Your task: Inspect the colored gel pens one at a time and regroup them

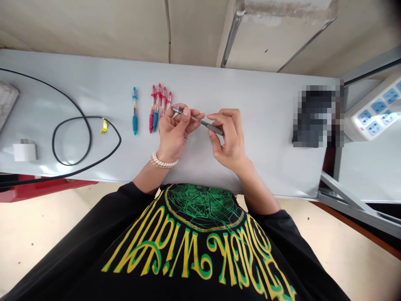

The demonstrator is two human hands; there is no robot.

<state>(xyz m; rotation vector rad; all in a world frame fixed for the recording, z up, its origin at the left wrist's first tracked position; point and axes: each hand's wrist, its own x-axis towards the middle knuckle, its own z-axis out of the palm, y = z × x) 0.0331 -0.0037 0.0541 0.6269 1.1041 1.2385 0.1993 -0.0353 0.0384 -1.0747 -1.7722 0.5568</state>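
Note:
A grey and clear pen is held slanted above the table, between both hands. My left hand, with a white beaded bracelet on the wrist, pinches its dark upper left end. The fingers of my right hand close round the grey lower right end. Just left of my left hand lie several pens side by side, mostly red and pink, one with a blue-green lower part; my left hand partly covers this group. Farther left, a blue pen lies alone, roughly upright in the picture.
A black cable with a yellow tag loops across the left of the grey table. Near it stands a white charger. At the right are a blurred dark object and a white power strip.

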